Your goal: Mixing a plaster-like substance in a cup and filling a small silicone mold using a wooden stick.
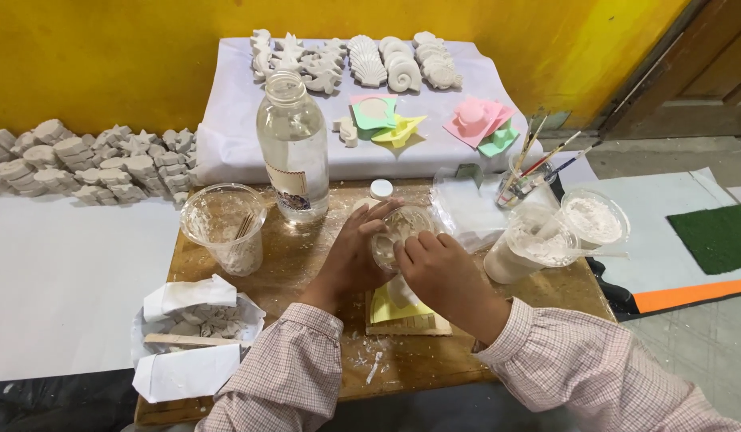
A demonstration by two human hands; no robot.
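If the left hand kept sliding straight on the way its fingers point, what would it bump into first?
The left hand already touches the small clear cup that both hands hold. Past that, its fingers point up-right toward the crumpled clear plastic bag, probably next, though depth is hard to judge.

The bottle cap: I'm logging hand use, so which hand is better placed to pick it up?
Probably the left hand: its fingertips lie just below the white bottle cap, while the right hand grips the clear cup lower down.

I note a yellow wall (106, 56) behind white plaster casts (362, 60) on a pale lilac cloth (226, 136). Moulds (474, 120) read pink, green and yellow. Both sleeves (290, 376) carry a fine pink-and-white check. The table (306, 256) is brown wood, dusted white. The clear cup (398, 232) looks clouded white; a green mat (718, 236) has an orange strip beside it.
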